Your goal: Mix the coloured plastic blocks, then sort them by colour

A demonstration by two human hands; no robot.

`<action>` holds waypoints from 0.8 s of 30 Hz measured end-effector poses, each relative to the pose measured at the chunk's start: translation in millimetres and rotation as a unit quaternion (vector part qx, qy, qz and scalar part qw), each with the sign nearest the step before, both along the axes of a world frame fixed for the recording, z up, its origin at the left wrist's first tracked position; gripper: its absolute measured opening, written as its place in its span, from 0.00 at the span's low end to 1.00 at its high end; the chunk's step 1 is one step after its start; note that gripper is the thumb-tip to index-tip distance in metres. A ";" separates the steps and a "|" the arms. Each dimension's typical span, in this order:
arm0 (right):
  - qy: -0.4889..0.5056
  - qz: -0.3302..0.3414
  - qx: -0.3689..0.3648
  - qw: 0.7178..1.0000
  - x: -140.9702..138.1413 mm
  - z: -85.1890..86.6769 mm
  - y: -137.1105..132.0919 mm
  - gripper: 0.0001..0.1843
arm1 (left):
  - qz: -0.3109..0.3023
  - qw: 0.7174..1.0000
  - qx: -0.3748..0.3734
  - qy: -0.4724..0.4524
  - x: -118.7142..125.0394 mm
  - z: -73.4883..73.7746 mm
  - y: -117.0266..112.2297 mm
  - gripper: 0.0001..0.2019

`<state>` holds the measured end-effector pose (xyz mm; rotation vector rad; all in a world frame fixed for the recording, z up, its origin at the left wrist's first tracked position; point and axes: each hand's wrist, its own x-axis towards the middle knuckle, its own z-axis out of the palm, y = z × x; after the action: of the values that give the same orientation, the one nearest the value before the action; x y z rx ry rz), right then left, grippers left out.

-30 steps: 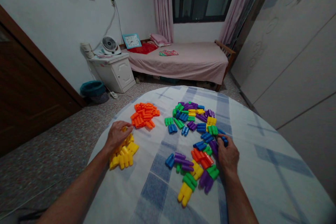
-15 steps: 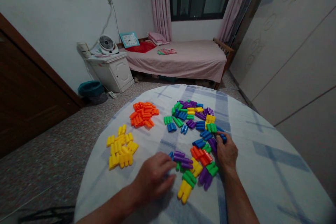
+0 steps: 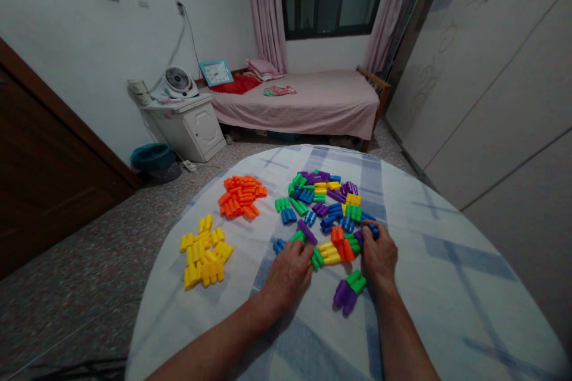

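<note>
Plastic building blocks shaped like joined bullets lie on the table. My left hand point(image 3: 290, 271) is closed, its fingers curled down over a yellow and green block point(image 3: 317, 258) that they partly hide. A purple block point(image 3: 307, 231) and a blue block point(image 3: 279, 246) lie just beyond its knuckles. My right hand point(image 3: 381, 253) is closed with a dark blue block point(image 3: 373, 230) at its fingertips. Between the hands lie yellow blocks point(image 3: 329, 253) and orange blocks point(image 3: 342, 244). A joined purple and green block point(image 3: 349, 293) sits nearer me, apart from both hands.
An orange block pile point(image 3: 242, 196) and a yellow block pile point(image 3: 206, 253) stand at the left. Mixed-colour blocks point(image 3: 319, 190) spread farther back. A checked cloth covers the round table point(image 3: 429, 303). Beyond are a bed point(image 3: 304, 104), a cabinet point(image 3: 196, 131) and a bin point(image 3: 154, 158).
My left hand has moved forward and right onto the blocks. The yellow, green, purple and orange blocks near it have shifted away from me. My right hand still holds the blue block.
</note>
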<state>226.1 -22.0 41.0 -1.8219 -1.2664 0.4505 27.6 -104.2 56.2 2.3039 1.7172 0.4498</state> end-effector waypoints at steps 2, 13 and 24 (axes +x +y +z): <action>-0.001 0.002 0.000 1.000 0.2 -1.1 0.4 0.23 | 0.006 1.000 0.017 -0.018 -3.1 2.1 11.1 0.17; 0.009 0.006 0.006 1.000 0.9 -1.9 0.6 0.23 | -0.026 0.998 0.020 0.045 30.6 16.5 21.8 0.11; 0.013 0.005 0.003 1.000 0.7 -0.4 0.6 0.22 | -0.007 0.999 -0.017 -0.032 28.6 13.8 42.4 0.16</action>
<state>226.8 -21.4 40.6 -1.7995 -1.2592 0.4738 56.2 -61.8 70.0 2.2510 1.6650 0.4827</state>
